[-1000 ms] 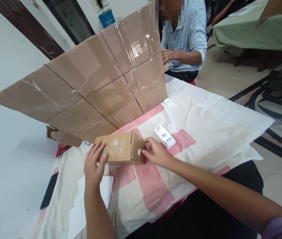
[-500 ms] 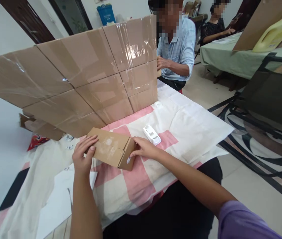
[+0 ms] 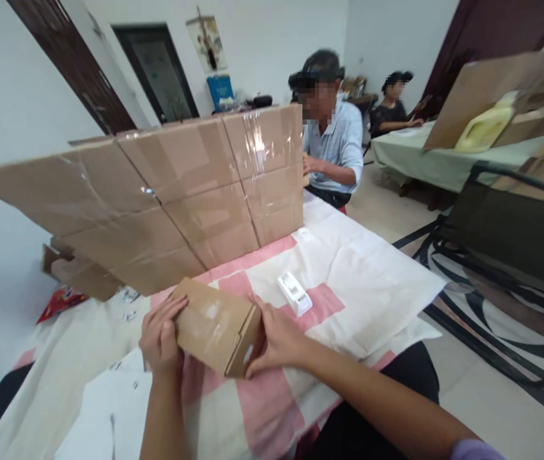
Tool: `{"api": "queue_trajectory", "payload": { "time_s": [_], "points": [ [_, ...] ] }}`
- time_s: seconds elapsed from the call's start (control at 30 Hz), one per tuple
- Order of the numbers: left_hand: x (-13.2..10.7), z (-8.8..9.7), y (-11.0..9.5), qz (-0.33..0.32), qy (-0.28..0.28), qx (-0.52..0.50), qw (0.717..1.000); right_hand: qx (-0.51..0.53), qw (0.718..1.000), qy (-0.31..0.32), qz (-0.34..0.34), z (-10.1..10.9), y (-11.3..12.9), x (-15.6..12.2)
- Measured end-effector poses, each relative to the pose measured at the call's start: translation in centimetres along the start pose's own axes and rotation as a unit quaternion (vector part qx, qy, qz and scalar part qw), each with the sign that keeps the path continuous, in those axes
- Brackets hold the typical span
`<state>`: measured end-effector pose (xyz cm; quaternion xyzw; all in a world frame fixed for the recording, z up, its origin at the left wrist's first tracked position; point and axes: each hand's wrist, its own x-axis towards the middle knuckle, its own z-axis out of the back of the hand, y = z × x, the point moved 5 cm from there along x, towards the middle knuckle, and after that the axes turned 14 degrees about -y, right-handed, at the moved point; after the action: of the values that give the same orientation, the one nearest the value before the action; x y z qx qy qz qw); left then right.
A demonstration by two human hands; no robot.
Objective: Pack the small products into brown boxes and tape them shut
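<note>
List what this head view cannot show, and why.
In the head view:
Inside of the cardboard box: hidden by its closed top.
Any writing on the white label: too small.
Area just behind the cardboard screen: hidden by it.
White papers: cut off by the bottom edge.

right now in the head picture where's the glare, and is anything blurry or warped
Head view: bright glare streaks the clear tape on the cardboard panel; same view, the box shows a duller pale patch on top; head view again, details on the white object are too soft to read, and the dark doorway leans, perhaps from lens or camera tilt.
</note>
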<state>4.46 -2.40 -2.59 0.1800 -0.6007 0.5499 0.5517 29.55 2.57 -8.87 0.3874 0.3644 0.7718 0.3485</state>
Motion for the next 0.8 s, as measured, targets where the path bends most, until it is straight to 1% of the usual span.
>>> {"api": "queue_trajectory", "payload": {
  "time_s": [0.03,0.1,0.2,0.27,0.3,0.33,0.37,0.4,0.43,0.47,0.5,0.53,0.57,0.6,0.63,0.67,0.73,0.8],
  "points": [
    [-0.2,0.0,0.1,-0.006,-0.024,-0.008,1.0,-0.007,1.0,-0.009,0.005,-0.1,0.2,-0.3],
    [-0.5,-0.2,0.3,-0.013,-0.049,-0.018,0.999,-0.025,0.999,-0.035,-0.001,-0.5,0.5,-1.1],
    [-1.2,-0.4,0.4,-0.026,-0.04,-0.022,0.999,-0.07,0.996,-0.056,-0.015,-1.3,0.9,-2.1],
    [-1.9,-0.3,0.3,-0.025,-0.046,-0.021,0.998,-0.094,0.994,-0.055,-0.004,-1.4,1.3,-2.5],
    [-2.3,-0.2,0.2,-0.018,-0.064,-0.018,0.998,-0.094,0.994,-0.055,0.01,-1.2,1.5,-2.4],
    [-2.7,0.1,0.1,-0.006,-0.096,-0.011,0.995,-0.084,0.994,-0.059,0.023,-0.7,1.7,-2.2],
    [-3.2,0.4,0.1,0.011,-0.133,-0.001,0.991,-0.062,0.994,-0.082,0.034,0.3,1.9,-1.8],
    [-3.7,0.7,0.1,0.027,-0.17,0.01,0.985,-0.027,0.991,-0.124,0.039,1.8,2.0,-1.3],
    [-4.1,0.8,0.2,0.039,-0.194,0.018,0.98,0.015,0.982,-0.182,0.042,3.7,2.1,-0.7],
    [-4.4,0.6,0.2,0.05,-0.2,0.02,0.978,0.059,0.965,-0.251,0.039,5.9,2.1,-0.2],
    [-4.6,0.2,0.3,0.063,-0.188,0.016,0.98,0.094,0.943,-0.317,0.039,8.1,2.1,0.2],
    [-4.8,-0.3,0.4,0.079,-0.162,0.007,0.984,0.111,0.923,-0.366,0.04,10.1,2.0,0.5],
    [-4.9,-1.0,0.5,0.096,-0.129,-0.006,0.987,0.104,0.914,-0.389,0.044,11.7,2.0,0.8],
    [-5.1,-1.6,0.6,0.118,-0.099,-0.02,0.988,0.081,0.919,-0.382,0.052,12.7,2.0,1.2],
    [-5.2,-2.2,0.7,0.14,-0.073,-0.033,0.987,0.055,0.932,-0.356,0.053,13.2,1.9,1.5],
    [-5.4,-2.7,0.7,0.157,-0.055,-0.047,0.985,0.035,0.948,-0.312,0.045,13.2,1.6,1.9],
    [-5.5,-3.5,0.7,0.177,-0.036,-0.085,0.98,0.029,0.978,-0.209,-0.002,12.5,0.5,2.3],
    [-5.6,-3.8,1.0,0.192,-0.037,-0.119,0.974,0.044,0.989,-0.132,-0.053,11.6,-0.8,2.7]
  ]
}}
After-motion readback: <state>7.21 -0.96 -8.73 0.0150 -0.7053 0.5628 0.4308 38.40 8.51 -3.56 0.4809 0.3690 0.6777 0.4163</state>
